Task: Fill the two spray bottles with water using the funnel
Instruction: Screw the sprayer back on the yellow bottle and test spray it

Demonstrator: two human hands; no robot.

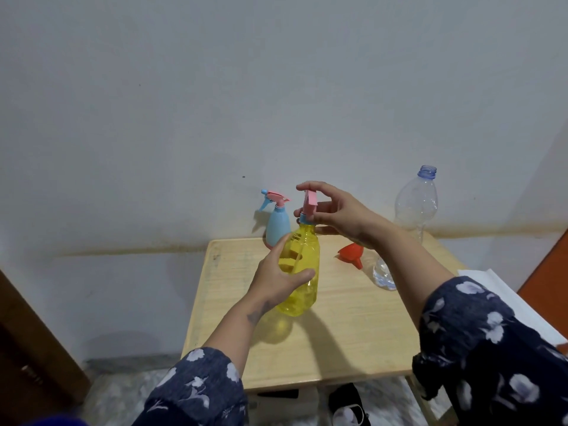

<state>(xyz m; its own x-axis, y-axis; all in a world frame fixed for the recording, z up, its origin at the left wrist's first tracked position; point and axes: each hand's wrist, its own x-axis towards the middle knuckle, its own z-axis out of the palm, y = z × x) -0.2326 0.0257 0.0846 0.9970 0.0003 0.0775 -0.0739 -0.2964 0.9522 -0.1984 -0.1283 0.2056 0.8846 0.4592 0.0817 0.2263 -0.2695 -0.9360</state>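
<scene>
A yellow see-through spray bottle (302, 272) stands upright on the wooden table (338, 333), near its middle. My left hand (278, 278) wraps around the bottle's body. My right hand (333, 210) pinches its pink spray head (309, 202) at the top. A blue spray bottle (277, 224) with a pink and blue trigger head stands behind, close to the wall. A red funnel (352, 253) lies on its side to the right. Beyond it stands a tall clear water bottle (415, 210) with no cap; a little water shows at its base.
The small table stands against a pale wall. White paper (504, 305) lies at the table's right edge. A dark wooden door edge (30, 348) is at the lower left. Dark objects (347, 401) sit on the floor under the table's front.
</scene>
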